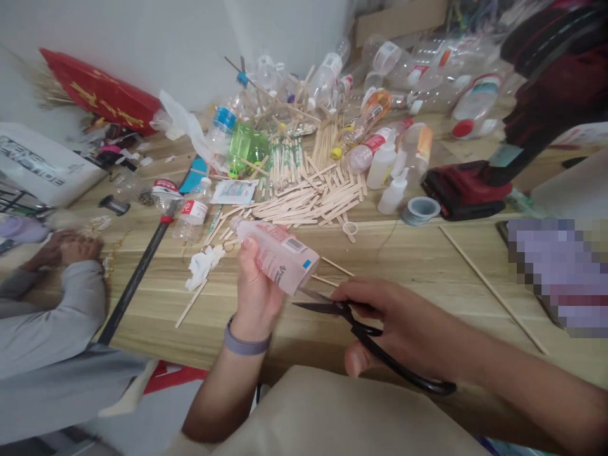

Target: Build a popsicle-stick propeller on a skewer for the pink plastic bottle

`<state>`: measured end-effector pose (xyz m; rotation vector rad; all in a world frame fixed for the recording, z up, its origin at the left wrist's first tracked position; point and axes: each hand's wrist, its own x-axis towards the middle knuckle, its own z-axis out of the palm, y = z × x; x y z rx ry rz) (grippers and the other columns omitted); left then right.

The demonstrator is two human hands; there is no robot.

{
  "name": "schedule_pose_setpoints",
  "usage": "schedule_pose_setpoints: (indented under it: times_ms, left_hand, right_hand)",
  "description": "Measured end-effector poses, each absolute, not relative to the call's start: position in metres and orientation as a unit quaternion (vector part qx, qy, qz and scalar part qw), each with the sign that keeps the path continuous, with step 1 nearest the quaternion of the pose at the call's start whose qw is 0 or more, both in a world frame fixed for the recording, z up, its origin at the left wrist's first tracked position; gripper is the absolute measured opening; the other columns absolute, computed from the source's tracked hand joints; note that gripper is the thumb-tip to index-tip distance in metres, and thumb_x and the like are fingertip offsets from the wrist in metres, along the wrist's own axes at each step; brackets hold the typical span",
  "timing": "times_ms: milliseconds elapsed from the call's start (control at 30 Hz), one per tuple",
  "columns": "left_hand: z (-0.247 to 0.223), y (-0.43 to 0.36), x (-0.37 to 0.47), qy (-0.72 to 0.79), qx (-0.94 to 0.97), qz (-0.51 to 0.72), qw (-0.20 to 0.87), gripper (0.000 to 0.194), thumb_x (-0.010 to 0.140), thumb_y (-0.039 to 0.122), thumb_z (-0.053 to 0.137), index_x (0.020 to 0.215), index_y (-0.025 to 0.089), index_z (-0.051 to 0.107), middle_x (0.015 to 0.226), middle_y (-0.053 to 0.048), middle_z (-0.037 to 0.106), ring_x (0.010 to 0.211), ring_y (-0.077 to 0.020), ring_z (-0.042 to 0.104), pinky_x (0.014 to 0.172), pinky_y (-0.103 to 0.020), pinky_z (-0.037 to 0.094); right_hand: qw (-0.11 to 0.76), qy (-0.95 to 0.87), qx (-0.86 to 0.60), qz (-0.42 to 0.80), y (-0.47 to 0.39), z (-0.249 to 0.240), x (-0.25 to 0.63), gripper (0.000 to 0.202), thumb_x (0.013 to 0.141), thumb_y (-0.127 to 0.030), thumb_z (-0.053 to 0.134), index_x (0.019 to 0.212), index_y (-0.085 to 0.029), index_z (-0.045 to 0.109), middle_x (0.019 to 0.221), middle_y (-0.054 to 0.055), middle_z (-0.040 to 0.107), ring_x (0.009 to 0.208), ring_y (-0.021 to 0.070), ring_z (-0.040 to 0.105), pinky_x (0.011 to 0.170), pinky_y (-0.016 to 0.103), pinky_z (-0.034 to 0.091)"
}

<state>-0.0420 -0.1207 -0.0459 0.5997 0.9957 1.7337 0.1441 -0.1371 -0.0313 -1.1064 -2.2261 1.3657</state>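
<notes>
My left hand (259, 278) is wrapped round a pinkish plastic bottle (280, 253) with red print and a barcode. The bottle lies tilted, its neck toward the upper left and its wide end toward the lower right. In my right hand (394, 323) is a pair of black-handled scissors (339, 309), blades parted. One blade tip reaches the wide end of the bottle; whether it has pierced the plastic I cannot tell. Beneath both hands is the wooden table (427, 272), and a crumpled white tissue (205, 266) lies left of my left hand.
Wooden craft sticks (304, 199) are heaped behind the bottle. Clear plastic bottles (427, 76) crowd the back. A red and black power tool (468, 190) stands at right, near a blurred phone (560, 272). At left, a black pole (137, 278) separates me from another person's hands (71, 247).
</notes>
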Motion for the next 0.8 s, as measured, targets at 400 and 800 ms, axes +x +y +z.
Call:
schedule_pose_setpoints:
  times_ms: [400,800]
  left_hand:
    - [-0.049,-0.114,-0.049,0.348,0.218,0.736,0.538,0.043,0.064,0.057,0.076,0.086,0.02,0.07,0.081,0.0,0.071,0.077,-0.0169,0.067,0.076,-0.028,0.054]
    - [-0.033,-0.105,-0.067,0.301,0.237,0.764,0.519,0.031,0.067,0.046,0.078,0.087,0.026,0.068,0.088,0.002,0.072,0.096,-0.0193,0.067,0.091,-0.032,0.053]
  right_hand:
    - [0.18,-0.267,-0.149,0.935,-0.16,-0.069,0.125,0.064,0.067,-0.075,0.065,0.095,-0.019,0.053,0.073,-0.006,0.033,0.056,0.0055,0.017,0.048,0.02,0.011]
    - [0.172,-0.158,-0.133,0.963,-0.155,-0.049,0.125,0.06,0.074,-0.082,0.047,0.094,-0.025,0.044,0.065,-0.008,0.032,0.048,0.0055,0.018,0.036,0.013,0.016]
